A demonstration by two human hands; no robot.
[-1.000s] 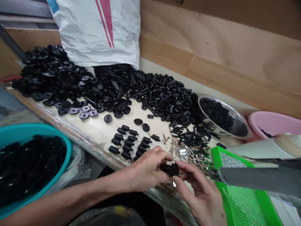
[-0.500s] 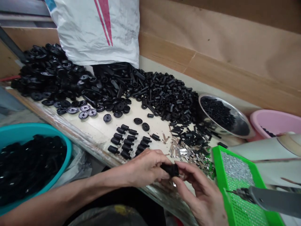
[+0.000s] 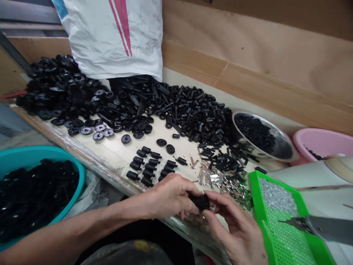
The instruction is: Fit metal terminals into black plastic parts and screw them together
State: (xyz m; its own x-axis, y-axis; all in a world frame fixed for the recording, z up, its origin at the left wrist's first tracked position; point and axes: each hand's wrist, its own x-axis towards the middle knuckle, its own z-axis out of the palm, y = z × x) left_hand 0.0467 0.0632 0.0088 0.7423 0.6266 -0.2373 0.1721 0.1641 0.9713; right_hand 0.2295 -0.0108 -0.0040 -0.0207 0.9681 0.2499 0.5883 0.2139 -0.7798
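Fingers (image 3: 222,200) of left hand (image 3: 171,197) and right hand (image 3: 244,232) clamped on black part (image 3: 200,201), table edge (image 3: 190,231) below, tray (image 3: 255,186) nearby

Look to eleven o'clock for a white bag (image 3: 116,42) with red stripes, and to one for a wooden panel (image 3: 253,55). Find a pink basin (image 3: 329,141) at three and, at eight, crumpled plastic (image 3: 92,193) beside a turquoise tub (image 3: 30,154).

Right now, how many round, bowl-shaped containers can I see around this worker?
3: the teal basin at lower left, the steel bowl right of the black parts pile, and the pink basin at the right edge. Others may be hidden.
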